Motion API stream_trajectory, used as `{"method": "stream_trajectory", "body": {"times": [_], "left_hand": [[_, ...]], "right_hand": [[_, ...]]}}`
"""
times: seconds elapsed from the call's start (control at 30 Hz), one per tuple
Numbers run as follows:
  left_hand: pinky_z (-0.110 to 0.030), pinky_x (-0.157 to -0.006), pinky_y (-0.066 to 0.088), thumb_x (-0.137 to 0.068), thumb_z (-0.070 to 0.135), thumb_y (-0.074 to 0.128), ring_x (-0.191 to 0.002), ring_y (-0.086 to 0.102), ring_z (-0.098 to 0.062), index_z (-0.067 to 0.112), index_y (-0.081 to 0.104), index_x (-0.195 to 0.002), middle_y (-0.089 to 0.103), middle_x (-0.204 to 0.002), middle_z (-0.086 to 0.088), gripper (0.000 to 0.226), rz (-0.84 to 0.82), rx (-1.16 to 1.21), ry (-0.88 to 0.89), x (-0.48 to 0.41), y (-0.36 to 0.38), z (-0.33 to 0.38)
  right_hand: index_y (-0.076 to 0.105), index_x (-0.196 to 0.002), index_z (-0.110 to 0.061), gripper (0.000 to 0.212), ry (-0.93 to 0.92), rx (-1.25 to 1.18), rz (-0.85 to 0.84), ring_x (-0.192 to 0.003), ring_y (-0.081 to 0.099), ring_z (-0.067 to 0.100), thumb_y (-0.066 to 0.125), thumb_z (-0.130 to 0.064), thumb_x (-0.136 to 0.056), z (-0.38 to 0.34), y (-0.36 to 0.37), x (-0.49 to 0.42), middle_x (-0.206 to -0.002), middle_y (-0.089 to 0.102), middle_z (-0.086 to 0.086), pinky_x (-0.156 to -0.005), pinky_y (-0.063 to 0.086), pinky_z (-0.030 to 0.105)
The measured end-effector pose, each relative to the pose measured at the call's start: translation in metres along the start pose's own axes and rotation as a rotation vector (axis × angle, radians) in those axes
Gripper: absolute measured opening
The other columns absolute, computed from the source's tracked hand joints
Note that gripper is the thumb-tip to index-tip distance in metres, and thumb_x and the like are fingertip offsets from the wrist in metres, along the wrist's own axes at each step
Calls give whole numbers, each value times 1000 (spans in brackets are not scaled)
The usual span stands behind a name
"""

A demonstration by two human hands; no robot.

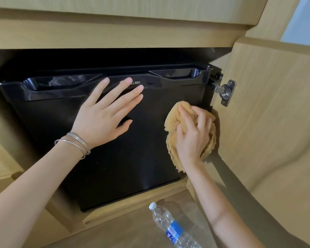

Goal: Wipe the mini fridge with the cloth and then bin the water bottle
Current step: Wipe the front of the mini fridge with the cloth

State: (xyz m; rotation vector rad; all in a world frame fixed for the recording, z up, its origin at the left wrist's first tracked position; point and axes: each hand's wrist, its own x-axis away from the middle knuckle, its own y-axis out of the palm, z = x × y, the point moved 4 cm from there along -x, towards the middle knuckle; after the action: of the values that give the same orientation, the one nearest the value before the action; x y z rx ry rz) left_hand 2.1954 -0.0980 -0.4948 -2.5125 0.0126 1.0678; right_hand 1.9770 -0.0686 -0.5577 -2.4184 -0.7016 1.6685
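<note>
A black mini fridge (pixel 115 158) sits inside a wooden cabinet, its door closed and facing me. My left hand (pixel 104 117) lies flat with spread fingers against the upper middle of the fridge door. My right hand (pixel 193 135) presses a bunched tan cloth (pixel 174 126) against the right side of the door, near its edge. A clear plastic water bottle (pixel 172 228) with a white cap and blue label lies on the floor below the fridge, under my right forearm.
The open wooden cabinet door (pixel 272 122) stands at the right, hung on a metal hinge (pixel 225 92). A wooden panel (pixel 115 33) runs above the fridge. The cabinet's base ledge (pixel 132 203) lies between the fridge and the floor.
</note>
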Motion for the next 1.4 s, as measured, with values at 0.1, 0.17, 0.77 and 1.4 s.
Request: {"method": "stream_trajectory", "body": {"times": [0.1,0.17,0.77,1.4], "left_hand": [[-48,-120,9,-92,31,54,-145,24,-25,11,40,-147,35,-155,-4,60,-6,-9,8,0,0,-1],[-48,-120,9,-92,30,54,-145,24,-26,11,39,-147,35,-155,-4,60,-8,3,11,0,-1,-1],[-47,-120,8,-93,31,51,-146,24,-25,10,40,-147,33,-156,-3,60,-10,12,-4,1,-1,-1],[-46,-121,7,-91,24,50,-147,21,-27,12,40,-146,33,-155,-4,57,-176,121,47,53,-5,10]], "right_hand": [[62,-122,-28,34,-163,29,-39,-104,48,25,51,-22,-91,-18,11,25,-122,58,7,-80,46,29],[62,-122,-29,33,-249,37,-71,-102,49,26,54,-20,-91,-12,10,30,-122,59,6,-81,45,29],[62,-122,-22,39,-20,2,52,-109,50,26,64,-11,-85,-5,-11,-35,-122,57,8,-88,37,21],[61,-124,-20,41,149,-18,-136,-109,52,24,65,-11,-84,22,22,72,-124,55,7,-91,39,24]]}}
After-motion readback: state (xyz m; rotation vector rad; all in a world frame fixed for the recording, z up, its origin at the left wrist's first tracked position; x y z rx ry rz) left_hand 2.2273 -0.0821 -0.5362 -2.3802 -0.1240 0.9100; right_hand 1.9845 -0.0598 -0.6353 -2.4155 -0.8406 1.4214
